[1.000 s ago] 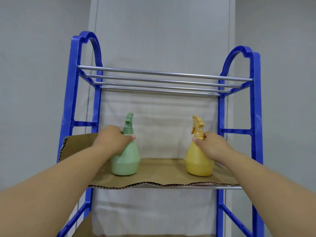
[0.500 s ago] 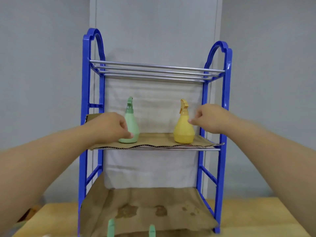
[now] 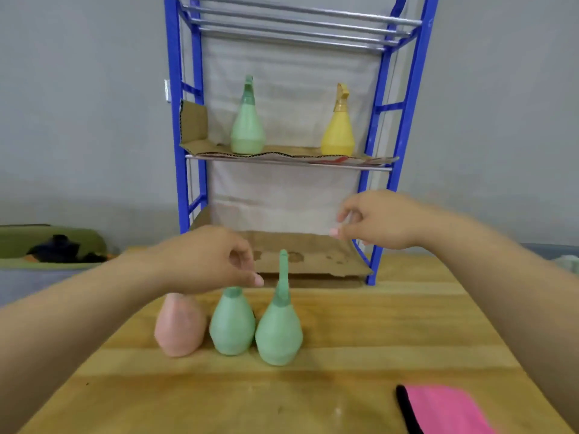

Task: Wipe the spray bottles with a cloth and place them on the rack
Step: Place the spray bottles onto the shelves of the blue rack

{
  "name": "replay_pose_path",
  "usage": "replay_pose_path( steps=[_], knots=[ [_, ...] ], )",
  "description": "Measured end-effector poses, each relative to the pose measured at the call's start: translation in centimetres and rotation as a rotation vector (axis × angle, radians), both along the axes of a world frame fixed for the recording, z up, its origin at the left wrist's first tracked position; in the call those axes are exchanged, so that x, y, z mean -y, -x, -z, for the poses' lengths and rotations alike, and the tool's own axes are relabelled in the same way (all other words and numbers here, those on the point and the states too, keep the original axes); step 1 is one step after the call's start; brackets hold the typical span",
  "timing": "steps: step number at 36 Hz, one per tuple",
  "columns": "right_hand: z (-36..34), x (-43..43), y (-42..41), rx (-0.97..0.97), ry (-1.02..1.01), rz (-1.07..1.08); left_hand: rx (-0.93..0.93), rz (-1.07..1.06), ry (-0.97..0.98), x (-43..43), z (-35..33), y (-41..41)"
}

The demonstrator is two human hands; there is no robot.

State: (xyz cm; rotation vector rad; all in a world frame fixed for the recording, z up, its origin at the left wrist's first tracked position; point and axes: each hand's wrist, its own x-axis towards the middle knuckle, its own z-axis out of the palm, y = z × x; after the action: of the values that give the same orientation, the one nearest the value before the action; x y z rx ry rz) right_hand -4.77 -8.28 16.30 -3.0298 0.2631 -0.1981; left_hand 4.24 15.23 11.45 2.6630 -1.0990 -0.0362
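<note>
**Table (image 3: 376, 339) and rack (image 3: 175, 120) with bottles**

A pink bottle (image 3: 178, 327), a green bottle (image 3: 232, 327) and a second green bottle (image 3: 279, 333) are stood close together on it, with a pink cloth (image 3: 445, 408) laid nearer. A shelf green bottle (image 3: 247, 130) and a yellow bottle (image 3: 338, 133) are seen on the rack. The left hand (image 3: 206, 261) and right hand (image 3: 379, 220) are held up, fingers loosely curled, nothing gripped.

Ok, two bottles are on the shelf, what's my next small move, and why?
Probably lower your left hand onto the middle green bottle beneath it: it and your right hand look empty, the bottle stands on the table, and the pink cloth lies nearby.
</note>
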Motion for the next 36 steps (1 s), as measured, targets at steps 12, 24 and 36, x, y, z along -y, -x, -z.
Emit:
replay_pose_path(
  steps=[12,24,36],
  knots=[
    [12.5,-2.6,0.9,-0.272,-0.091,0.017,-0.244,-0.279,0.298,-2.9,12.2,-0.1],
    [18.4,-3.7,-2.3,-0.031,-0.264,0.075,-0.14,-0.366,0.502,0.7,15.9,-2.8],
    [19.8,-5.6,-4.6,0.15,-0.429,0.065,-0.128,-0.439,0.566,2.5,16.1,-4.3]
  ],
)
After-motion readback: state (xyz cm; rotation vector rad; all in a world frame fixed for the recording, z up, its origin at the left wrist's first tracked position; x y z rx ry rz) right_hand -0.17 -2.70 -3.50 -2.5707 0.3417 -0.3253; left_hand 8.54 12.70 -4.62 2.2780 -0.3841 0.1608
